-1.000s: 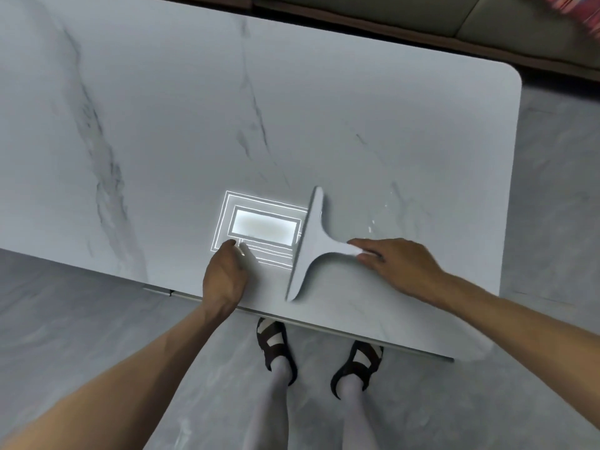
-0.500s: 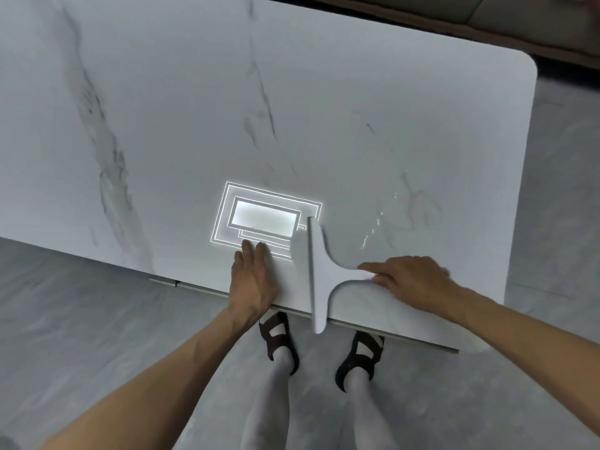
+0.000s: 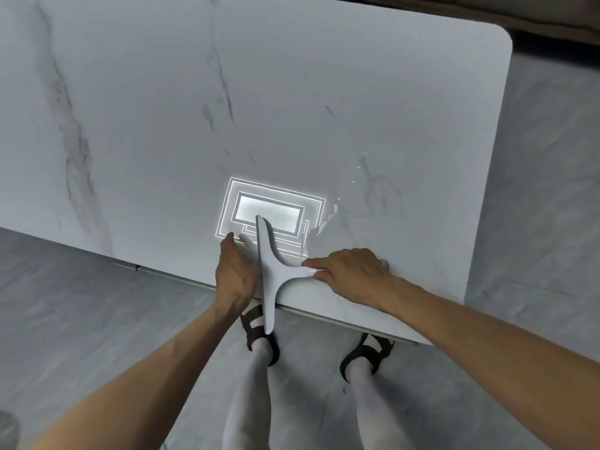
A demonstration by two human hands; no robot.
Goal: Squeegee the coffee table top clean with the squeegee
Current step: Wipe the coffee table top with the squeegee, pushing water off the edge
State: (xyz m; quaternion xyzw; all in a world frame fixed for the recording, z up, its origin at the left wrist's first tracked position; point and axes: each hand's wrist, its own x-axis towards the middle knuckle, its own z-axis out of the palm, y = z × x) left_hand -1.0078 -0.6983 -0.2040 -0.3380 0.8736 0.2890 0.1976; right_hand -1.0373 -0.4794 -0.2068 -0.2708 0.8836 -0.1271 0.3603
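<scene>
A white T-shaped squeegee (image 3: 268,271) lies on the marble coffee table top (image 3: 292,102) at its near edge. Its blade runs front to back and its near end overhangs the edge above my feet. My right hand (image 3: 349,274) grips the squeegee's short handle from the right. My left hand (image 3: 234,269) rests flat on the table right beside the blade's left side, fingers together. Water drops and a wet streak (image 3: 328,219) glisten to the right of the blade.
A bright reflection of a ceiling lamp (image 3: 269,212) shows on the table top behind the blade. The table's rounded far right corner (image 3: 501,35) borders grey floor (image 3: 535,190). A dark sofa base runs along the top edge. My sandalled feet stand under the near edge.
The squeegee has slid left and toward me across the table, its blade now overhanging the near edge further. My left hand has stayed just left of the blade. More wet streak lies uncovered at right.
</scene>
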